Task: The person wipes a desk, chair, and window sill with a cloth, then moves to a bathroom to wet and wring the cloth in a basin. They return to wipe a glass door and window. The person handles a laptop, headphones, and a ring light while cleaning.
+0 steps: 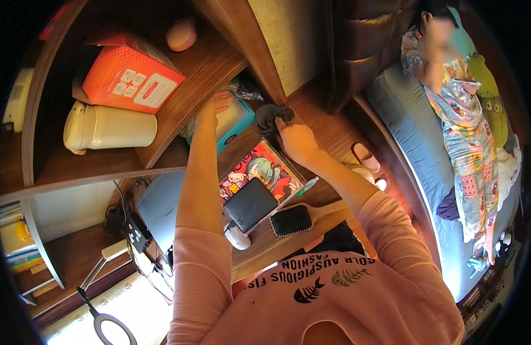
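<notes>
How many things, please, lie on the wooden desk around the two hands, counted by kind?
Dark cloth, under the right hand: 1
Teal box, under the left hand: 1
Picture book: 1
Black case: 1
Hairbrush: 1
Pen: 1
Total: 6

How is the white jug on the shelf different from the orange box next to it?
The white jug is round and lies on its side, while the orange box has flat faces and sharp corners. The white jug is plain cream all over; the orange box has a white label with small pictures. The orange box sits higher in the picture, beyond the white jug. Both rest on the same wooden shelf.
</notes>
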The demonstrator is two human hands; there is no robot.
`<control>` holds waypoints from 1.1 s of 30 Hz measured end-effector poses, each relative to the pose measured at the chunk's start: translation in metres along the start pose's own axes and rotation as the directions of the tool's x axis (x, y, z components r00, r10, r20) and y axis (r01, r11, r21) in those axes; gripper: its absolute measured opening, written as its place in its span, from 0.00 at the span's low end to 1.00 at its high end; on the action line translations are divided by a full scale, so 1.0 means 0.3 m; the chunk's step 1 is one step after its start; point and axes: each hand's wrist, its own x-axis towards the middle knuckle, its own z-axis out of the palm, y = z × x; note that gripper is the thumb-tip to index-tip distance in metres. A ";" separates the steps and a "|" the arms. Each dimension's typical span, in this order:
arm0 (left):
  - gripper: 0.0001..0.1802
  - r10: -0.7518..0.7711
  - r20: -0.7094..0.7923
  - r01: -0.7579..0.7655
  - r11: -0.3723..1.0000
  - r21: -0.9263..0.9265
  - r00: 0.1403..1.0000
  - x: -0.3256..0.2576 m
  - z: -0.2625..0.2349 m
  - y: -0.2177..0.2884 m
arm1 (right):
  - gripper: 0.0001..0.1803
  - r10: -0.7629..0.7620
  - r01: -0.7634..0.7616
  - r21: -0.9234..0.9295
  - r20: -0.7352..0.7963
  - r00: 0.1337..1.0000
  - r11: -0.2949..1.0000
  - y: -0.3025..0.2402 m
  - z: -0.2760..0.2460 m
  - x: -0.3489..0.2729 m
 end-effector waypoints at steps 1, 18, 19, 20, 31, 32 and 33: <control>0.28 0.070 0.013 -0.070 0.998 0.000 0.997 -0.035 -0.006 0.006 | 0.32 0.040 -0.034 0.092 -0.063 0.997 0.995 -0.004 0.011 0.007; 0.22 0.673 -0.239 -0.458 0.680 0.573 0.700 0.052 -0.263 -0.254 | 0.26 0.171 -0.047 0.659 -0.124 0.977 0.750 -0.192 0.074 0.717; 0.22 0.661 -0.244 -0.451 0.692 0.564 0.710 0.056 -0.257 -0.228 | 0.26 0.171 -0.030 0.664 -0.148 0.974 0.747 -0.182 0.080 0.720; 0.23 0.650 -0.245 -0.441 0.700 0.562 0.719 0.056 -0.247 -0.195 | 0.26 0.170 -0.015 0.665 -0.170 0.971 0.747 -0.175 0.080 0.718; 0.23 0.554 -0.186 -0.272 0.640 0.719 0.812 -0.050 0.029 0.060 | 0.21 0.138 -0.063 0.423 -0.149 0.979 0.904 0.168 0.027 0.036; 0.23 0.515 -0.174 -0.275 0.679 0.681 0.839 -0.049 0.050 0.065 | 0.18 0.172 -0.059 0.496 -0.187 0.967 0.866 0.198 -0.005 0.008; 0.23 0.474 -0.156 -0.289 0.732 0.616 0.867 -0.042 0.071 0.070 | 0.17 0.205 -0.102 0.732 -0.052 0.977 0.674 0.225 -0.044 -0.026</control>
